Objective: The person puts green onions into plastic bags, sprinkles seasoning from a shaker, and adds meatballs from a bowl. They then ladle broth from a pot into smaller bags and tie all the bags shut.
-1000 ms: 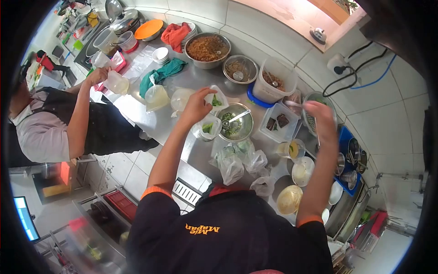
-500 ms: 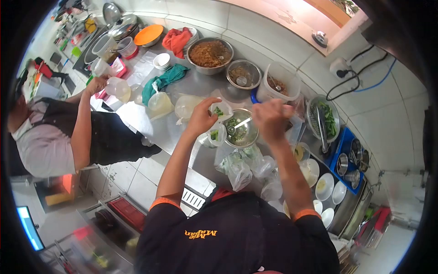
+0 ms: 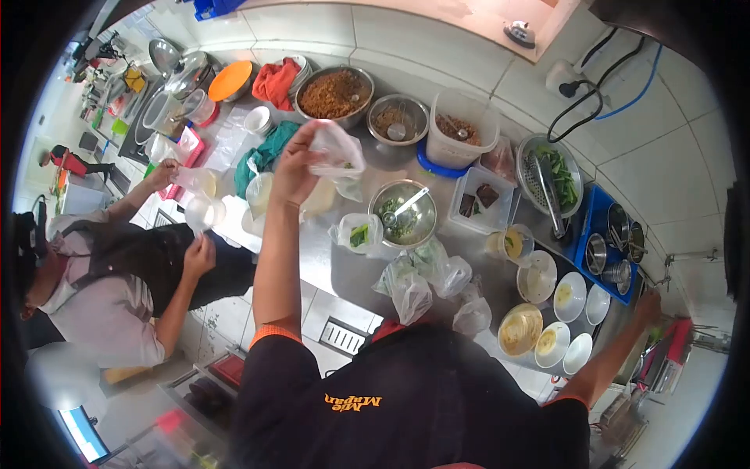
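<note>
A clear plastic bag (image 3: pixel 339 147) hangs from the closed fingers of my left hand (image 3: pixel 294 166) over a steel desk (image 3: pixel 355 272), its mouth not tied and a little green showing inside. My right hand (image 3: pixel 647 306) is well apart from the left, beyond the blue tray (image 3: pixel 582 254); I cannot tell whether its fingers are open or closed, or whether they hold anything.

Just below the raised bag, I see an open bag of greens (image 3: pixel 359 234), unsealed, beside a metal bowl (image 3: pixel 406 239) where chopped greens remain with a spoon (image 3: pixel 411 201). Bunched plastic bags (image 3: pixel 408 293) at the near edge seem finished, though the blurred plastic hides any knots. Long greens (image 3: pixel 561 173) lie uncut in a colander. At left, a co-worker (image 3: pixel 101 301) handles other clear plastic.
</note>
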Demonstrator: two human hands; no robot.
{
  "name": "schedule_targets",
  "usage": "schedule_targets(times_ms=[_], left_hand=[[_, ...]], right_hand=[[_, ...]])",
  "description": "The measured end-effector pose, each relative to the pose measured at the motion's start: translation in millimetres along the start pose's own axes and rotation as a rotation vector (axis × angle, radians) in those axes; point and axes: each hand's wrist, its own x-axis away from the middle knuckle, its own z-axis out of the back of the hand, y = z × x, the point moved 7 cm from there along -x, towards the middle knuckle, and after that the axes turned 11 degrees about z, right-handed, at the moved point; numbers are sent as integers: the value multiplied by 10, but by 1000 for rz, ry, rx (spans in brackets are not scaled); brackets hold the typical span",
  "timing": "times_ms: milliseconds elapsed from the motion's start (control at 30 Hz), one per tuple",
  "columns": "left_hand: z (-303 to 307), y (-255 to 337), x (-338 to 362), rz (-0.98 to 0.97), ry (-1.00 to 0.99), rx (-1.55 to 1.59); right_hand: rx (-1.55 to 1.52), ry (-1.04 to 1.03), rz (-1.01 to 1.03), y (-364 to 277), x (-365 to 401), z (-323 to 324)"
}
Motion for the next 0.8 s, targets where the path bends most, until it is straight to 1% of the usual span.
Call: schedule_targets(times_ms=[67,100,200,267,300,400,433,467,500,533,567,600,633,667,700,733,767,800], left_hand=[[26,236,-16,-53,-224,223],[71,312,-54,-8,-374,367],[100,595,-151,-150,-280,349],[-193,659,-156,-133,-343,304],[-214,660,-169,-145,-316,285],[-345,629,-163,-121,-286,195],[-301,609,-161,-92,-287,185],[-266,586,-159,-57,-289,179],[-231,567,-129,-7,-178,111],[-47,608,-105,-24,-7,-122],[116,629,-101,-38,153,-355],[17,610,-89,-25,217,-462],[-1,560,-132,20,203,-607],[-143,503,-121,55,204,-763],[-158,448,-144,51,208,-847],[-147,403,-189,52,245,-1039],[-233,321,-194,76,282,-1092],[-230,243,-244,-12,225,-1143]], right_hand=[[-135,-151,-58,-206,71,35],[-209,-226,-82,-281,89,-39],[-580,-197,6,-464,129,-302],[-545,-128,35,-420,168,-1050],[-526,-93,49,-410,187,-1434],[-475,-120,-79,-340,180,-982],[-442,-76,-151,-281,187,-784],[-404,3,-232,-261,176,-419],[-384,134,-307,-316,164,43],[-385,291,-360,-452,153,564],[-418,447,-370,-683,144,1111],[-466,575,-328,-1019,136,1672],[-616,675,-202,-1411,-33,2187],[-804,716,-17,-2016,-112,2680],[-1006,695,198,-2706,-185,3139],[-1173,631,429,-3438,-158,3518],[-1282,552,667,-4151,-19,3787],[-1304,484,914,-4835,240,3977]])
